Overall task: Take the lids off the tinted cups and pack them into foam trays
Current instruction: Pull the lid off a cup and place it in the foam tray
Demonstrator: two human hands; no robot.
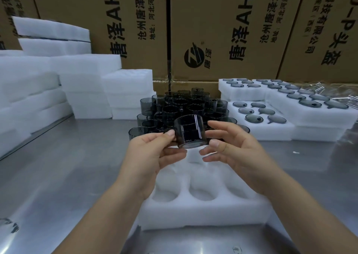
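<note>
A dark tinted glass cup (190, 132) is held in the air above a white foam tray (201, 211) whose round pockets show no cups. My left hand (153, 153) pinches the cup's handle side with thumb and fingers. My right hand (234, 147) touches the cup's right side and base, thumb in front, fingers spread. No lid shows on this cup. Behind it stands a stacked pile of tinted cups (182, 106).
Foam trays holding tinted lids (259, 116) sit at the right, more of them (302, 97) behind. Stacks of white foam (83, 83) fill the left. Cardboard boxes (222, 31) wall the back. The table is shiny metal (67, 176).
</note>
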